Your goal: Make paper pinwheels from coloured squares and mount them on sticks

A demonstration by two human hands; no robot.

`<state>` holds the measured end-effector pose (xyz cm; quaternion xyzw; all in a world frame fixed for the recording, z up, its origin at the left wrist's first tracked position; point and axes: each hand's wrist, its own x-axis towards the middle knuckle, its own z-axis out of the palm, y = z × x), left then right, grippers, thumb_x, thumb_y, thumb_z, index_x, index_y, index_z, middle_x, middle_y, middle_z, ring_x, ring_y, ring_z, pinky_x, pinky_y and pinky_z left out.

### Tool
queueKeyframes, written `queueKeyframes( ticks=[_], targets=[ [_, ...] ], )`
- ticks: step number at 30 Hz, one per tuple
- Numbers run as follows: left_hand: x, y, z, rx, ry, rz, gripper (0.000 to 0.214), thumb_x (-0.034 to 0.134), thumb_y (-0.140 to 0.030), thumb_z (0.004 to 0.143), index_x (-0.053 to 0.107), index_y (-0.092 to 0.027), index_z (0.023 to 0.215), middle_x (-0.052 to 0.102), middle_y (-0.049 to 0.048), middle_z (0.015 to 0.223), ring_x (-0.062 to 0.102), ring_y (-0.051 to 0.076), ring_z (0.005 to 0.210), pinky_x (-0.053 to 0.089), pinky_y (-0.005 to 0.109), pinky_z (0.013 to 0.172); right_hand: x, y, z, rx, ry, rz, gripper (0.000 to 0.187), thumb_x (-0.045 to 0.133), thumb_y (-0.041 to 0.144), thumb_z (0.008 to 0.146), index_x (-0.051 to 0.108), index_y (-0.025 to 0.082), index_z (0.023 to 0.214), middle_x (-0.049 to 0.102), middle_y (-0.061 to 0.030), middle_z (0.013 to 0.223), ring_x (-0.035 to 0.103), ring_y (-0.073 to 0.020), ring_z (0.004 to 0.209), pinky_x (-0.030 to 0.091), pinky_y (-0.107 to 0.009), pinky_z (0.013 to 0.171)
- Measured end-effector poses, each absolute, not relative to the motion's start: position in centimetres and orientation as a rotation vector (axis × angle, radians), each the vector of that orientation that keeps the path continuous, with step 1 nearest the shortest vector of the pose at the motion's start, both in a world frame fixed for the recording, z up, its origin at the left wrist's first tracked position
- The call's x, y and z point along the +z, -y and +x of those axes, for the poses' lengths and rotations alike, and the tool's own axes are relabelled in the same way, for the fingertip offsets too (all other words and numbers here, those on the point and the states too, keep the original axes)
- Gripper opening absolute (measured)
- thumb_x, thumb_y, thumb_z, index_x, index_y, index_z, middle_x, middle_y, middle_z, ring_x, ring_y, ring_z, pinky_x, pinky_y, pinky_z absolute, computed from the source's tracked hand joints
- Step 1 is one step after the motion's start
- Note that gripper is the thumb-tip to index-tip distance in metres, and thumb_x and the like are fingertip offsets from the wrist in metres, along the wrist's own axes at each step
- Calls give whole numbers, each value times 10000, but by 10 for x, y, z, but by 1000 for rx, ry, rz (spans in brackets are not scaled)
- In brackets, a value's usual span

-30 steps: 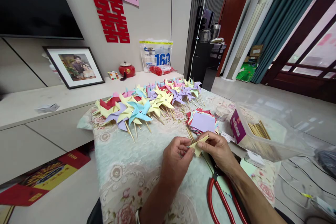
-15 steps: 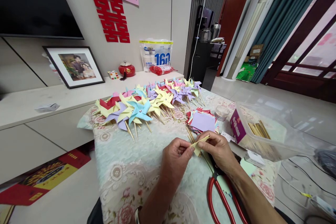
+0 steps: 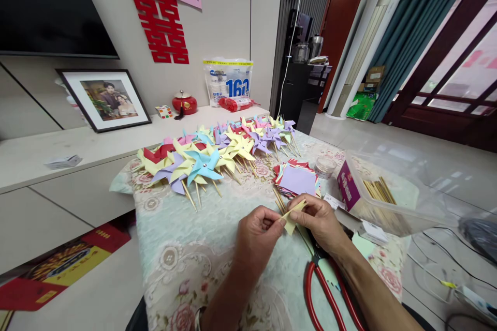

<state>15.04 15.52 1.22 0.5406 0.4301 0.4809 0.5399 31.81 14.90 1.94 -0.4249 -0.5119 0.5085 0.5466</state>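
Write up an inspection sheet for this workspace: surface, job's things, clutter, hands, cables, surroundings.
Surface: table under a floral lace cloth.
Job's things: yellow paper piece pinched between both hands; stack of coloured paper squares and loose wooden sticks just beyond; paper pinwheels in a row across the far end.
Clutter: red-handled scissors by the right forearm; clear box of sticks; small clear jar.
Hands: left hand and right hand both grip the paper above the cloth.
Cables: white cable hanging from a wall socket; thin floor cables at right.
Surroundings: framed photo, red wall paper-cut, television, standing air conditioner.
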Motion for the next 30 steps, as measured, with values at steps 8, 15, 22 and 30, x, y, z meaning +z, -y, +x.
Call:
queueKeyframes(
  ticks=[8,15,22,30],
  targets=[
    [16,-157,152,1145,-916,1142,155,751,-271,670,635,-167,670,611,-22,546,525,107,508,406,207,518,25,-144,313,1182,1171,-1023,203,853,343,707,714,196,690,637,21,651,510,-117,618,383,-242,585],
    [23,-114,122,1142,-1063,1229,141,734,-278,695,662,-166,650,631,-3,580,546,129,571,414,225,565,41,-101,293,1258,1270,-1153,271,831,411,725,730,193,850,648,14,708,538,-117,607,399,-239,571],
    [32,-51,87,921,-1191,1417,125,642,-273,760,604,-192,673,611,-12,590,538,138,554,399,240,539,50,-46,275,1212,1469,-1186,261,808,387,764,730,215,945,702,-26,860,637,-173,797,476,-281,722],
    [58,-16,64,840,-1193,1772,90,583,-234,791,612,-204,711,651,21,702,593,185,673,427,284,626,73,-10,252,947,1857,-1215,184,693,312,895,714,197,753,686,-13,780,632,-154,744,453,-263,692]
  ],
)
